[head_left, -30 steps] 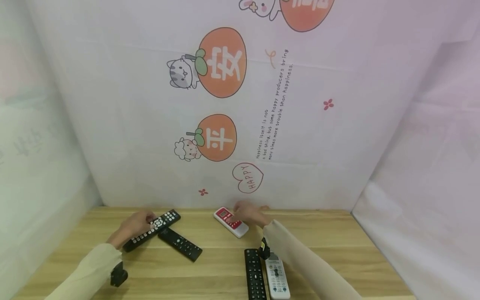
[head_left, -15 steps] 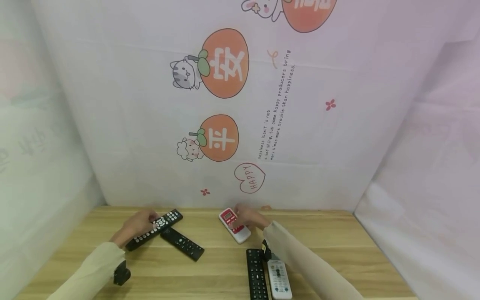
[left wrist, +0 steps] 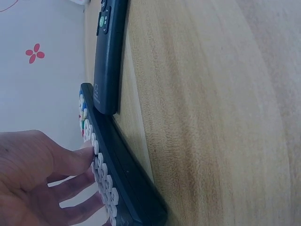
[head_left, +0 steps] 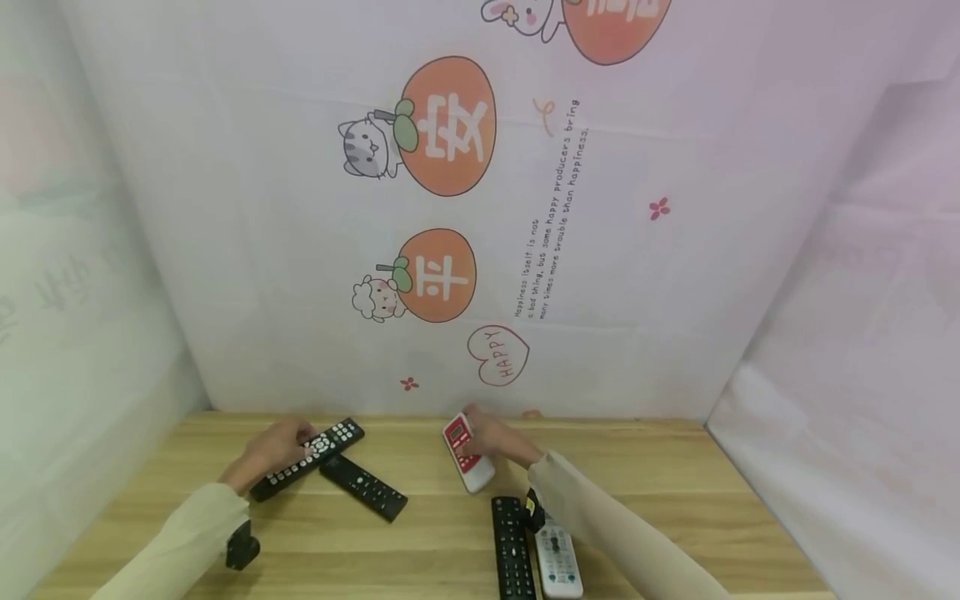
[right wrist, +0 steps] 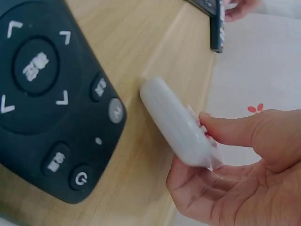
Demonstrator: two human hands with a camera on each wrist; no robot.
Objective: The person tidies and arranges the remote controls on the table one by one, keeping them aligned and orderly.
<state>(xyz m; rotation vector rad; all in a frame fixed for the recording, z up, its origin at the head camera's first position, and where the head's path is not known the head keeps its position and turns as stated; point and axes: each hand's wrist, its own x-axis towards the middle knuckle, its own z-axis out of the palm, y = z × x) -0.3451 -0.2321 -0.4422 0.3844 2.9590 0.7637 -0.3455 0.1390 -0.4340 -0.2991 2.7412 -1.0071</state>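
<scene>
My left hand (head_left: 276, 447) grips a black remote control with white buttons (head_left: 321, 443), thumb on the buttons; the other fingertips are partly hidden behind it in the left wrist view. That remote lies across the end of a smaller black remote (head_left: 366, 490). My right hand (head_left: 491, 436) pinches a white remote with a red face (head_left: 476, 477), thumb on its face and fingers under its edge. In the right wrist view the white remote (right wrist: 176, 125) is tilted, its fingered side raised off the table.
A long black remote (head_left: 513, 550) and a white remote with a grey-green keypad (head_left: 558, 562) lie side by side below my right wrist, partly covered by it. The wooden table (head_left: 420, 558) ends at a printed white cloth wall (head_left: 600, 358), with cloth sides left and right.
My right hand has closed round the red-faced remote and turned it, so it points more straight toward me. The left hand and its remote have hardly moved.
</scene>
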